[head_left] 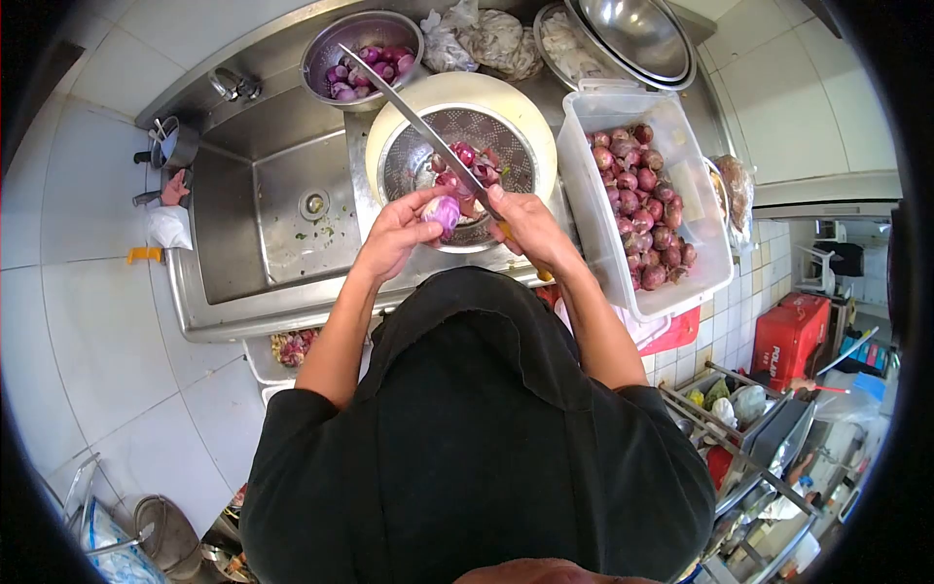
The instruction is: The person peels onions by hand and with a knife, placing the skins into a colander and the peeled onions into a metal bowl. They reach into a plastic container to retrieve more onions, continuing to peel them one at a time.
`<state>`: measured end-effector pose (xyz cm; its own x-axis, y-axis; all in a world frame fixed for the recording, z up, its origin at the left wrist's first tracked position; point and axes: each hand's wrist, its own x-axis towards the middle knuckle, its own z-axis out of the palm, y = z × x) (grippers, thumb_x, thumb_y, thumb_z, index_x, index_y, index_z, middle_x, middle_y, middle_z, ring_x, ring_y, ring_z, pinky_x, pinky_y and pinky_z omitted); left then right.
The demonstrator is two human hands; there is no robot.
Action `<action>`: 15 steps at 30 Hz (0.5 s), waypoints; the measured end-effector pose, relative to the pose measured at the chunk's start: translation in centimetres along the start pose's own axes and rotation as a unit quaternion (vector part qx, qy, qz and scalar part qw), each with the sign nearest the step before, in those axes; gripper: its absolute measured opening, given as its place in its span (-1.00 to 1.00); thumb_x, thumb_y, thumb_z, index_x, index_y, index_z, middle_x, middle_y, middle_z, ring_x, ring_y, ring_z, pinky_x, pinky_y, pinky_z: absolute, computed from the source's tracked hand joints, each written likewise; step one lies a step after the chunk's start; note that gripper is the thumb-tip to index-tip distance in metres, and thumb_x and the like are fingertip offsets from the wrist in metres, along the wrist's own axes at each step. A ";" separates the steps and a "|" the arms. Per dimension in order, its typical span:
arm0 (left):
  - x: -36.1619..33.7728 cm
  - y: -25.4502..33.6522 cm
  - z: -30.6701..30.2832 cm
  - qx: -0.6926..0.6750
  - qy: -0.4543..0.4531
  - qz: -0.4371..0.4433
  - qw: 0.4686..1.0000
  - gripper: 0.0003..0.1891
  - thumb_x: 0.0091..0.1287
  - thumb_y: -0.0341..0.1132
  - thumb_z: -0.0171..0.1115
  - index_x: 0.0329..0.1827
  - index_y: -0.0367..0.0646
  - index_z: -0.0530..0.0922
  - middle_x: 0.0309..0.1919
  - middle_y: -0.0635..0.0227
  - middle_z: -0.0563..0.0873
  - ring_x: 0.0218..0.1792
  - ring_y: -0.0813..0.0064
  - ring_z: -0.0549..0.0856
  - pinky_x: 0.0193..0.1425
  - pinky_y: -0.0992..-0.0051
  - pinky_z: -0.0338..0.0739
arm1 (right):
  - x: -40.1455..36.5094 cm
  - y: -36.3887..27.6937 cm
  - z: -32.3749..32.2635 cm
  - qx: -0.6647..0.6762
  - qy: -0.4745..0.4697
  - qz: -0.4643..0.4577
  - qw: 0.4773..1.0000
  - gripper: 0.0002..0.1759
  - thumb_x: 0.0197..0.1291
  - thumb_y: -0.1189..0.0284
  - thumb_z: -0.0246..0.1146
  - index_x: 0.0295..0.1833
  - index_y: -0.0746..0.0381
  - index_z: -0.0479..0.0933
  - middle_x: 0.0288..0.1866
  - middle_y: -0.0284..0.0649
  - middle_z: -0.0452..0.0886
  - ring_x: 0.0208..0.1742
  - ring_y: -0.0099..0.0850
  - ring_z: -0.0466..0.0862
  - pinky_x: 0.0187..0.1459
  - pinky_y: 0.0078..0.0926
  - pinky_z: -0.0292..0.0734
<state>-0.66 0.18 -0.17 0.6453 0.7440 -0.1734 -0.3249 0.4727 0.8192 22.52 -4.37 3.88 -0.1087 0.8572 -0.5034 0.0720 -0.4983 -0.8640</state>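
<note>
My left hand (397,234) holds a partly peeled red onion (443,214) between thumb and fingers. In my right hand (530,229) is a long knife (418,125), its blade slanting up and to the left, past the onion. Both hands are over the near part of a perforated metal colander (516,146), which sits on a round cream-coloured board (389,102). Purple onion skins (475,161) lie in the colander. A second metal colander (316,58) behind it has several peeled onions (384,63). To the right, a clear plastic bin (696,234) holds many unpeeled red onions (642,204).
A steel sink (263,229) with a tap (233,86) is on the left. Plastic bags (486,41) and stacked metal bowls (642,34) stand along the back. Below the counter, a tub of scraps (292,348) shows at left, and a red crate (793,341) stands at right.
</note>
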 end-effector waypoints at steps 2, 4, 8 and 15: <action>0.0 -0.1 -0.2 -0.030 -0.046 0.009 0.998 -0.43 0.31 -0.41 0.33 0.38 -0.26 0.39 0.10 0.16 0.66 0.02 0.38 0.69 0.01 0.50 0.60 | 0.3 0.3 -0.1 0.026 0.012 -0.012 1.000 -0.36 0.44 -0.17 0.04 -0.29 0.24 0.53 -0.57 -0.35 0.44 -0.67 -0.63 0.29 -0.64 -0.63 0.12; 0.1 -0.1 -0.1 -0.090 -0.068 0.019 0.993 -0.39 0.31 -0.42 0.33 0.42 -0.26 0.34 0.15 0.12 0.63 0.05 0.34 0.68 0.05 0.46 0.61 | 0.6 0.8 0.0 0.047 0.029 -0.009 0.998 -0.38 0.45 -0.16 0.04 -0.31 0.23 0.51 -0.57 -0.34 0.46 -0.67 -0.63 0.29 -0.65 -0.63 0.11; 0.6 -1.7 -0.5 -0.200 -0.008 0.010 0.980 -0.44 0.39 -0.41 0.24 0.44 -0.27 0.31 0.20 0.15 0.60 0.17 0.26 0.64 0.24 0.34 0.59 | 0.2 0.4 0.1 0.011 0.037 0.021 0.999 -0.35 0.46 -0.10 0.07 0.08 0.34 0.63 -0.50 -0.31 0.52 -0.60 -0.59 0.41 -0.55 -0.58 0.31; 1.2 -2.0 1.0 -0.279 0.048 0.024 0.959 -0.54 0.45 -0.41 0.16 0.38 -0.30 0.37 0.22 0.12 0.60 0.25 0.23 0.60 0.35 0.28 0.55 | 0.2 2.1 2.5 -0.104 0.071 -0.175 0.977 -0.26 0.41 0.07 0.22 0.46 0.39 0.32 -0.03 -0.04 0.73 -0.28 -0.33 0.68 -0.12 -0.34 0.57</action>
<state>1.45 -0.31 -1.51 0.5619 0.7988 -0.2148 -0.6891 0.5957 0.4126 20.21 -5.54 1.96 -0.0253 0.9869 -0.1594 0.2557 -0.1478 -0.9554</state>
